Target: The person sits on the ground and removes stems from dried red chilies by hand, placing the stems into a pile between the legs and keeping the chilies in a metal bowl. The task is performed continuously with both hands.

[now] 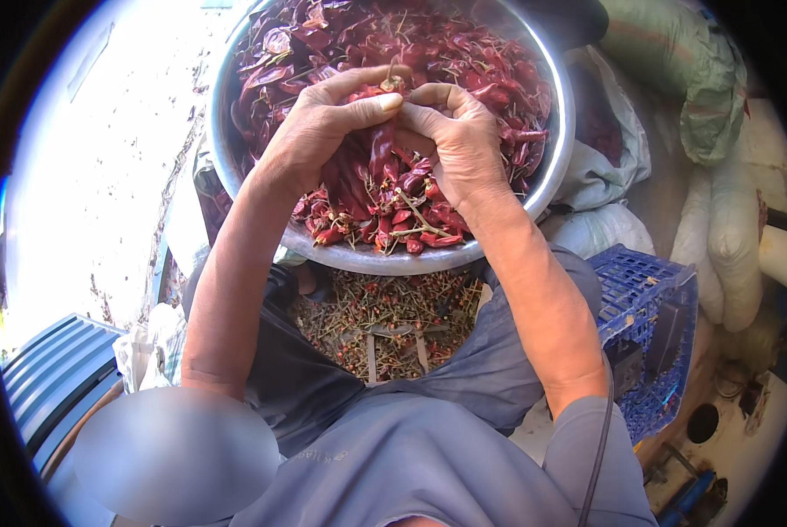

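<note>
Both my hands meet over a large metal basin [561, 125] heaped with dried red chili peppers [459, 46]. Between the thumb and index finger of my left hand [330, 115] is a dried chili [391, 84], its pale stem cap pointing up. My right hand [462, 135] pinches at the same chili, its fingertips against my left thumb; they partly hide the pod. Below my hands, loose stems [423, 221] and small broken chili pieces gather at the basin's near side.
Many discarded stems [367, 309] litter the floor between my legs. A blue plastic crate [644, 296] stands at my right, near white woven sacks [607, 230] and a green one [709, 118]. A corrugated blue-grey panel [57, 369] is at lower left; a blurred oval covers part there.
</note>
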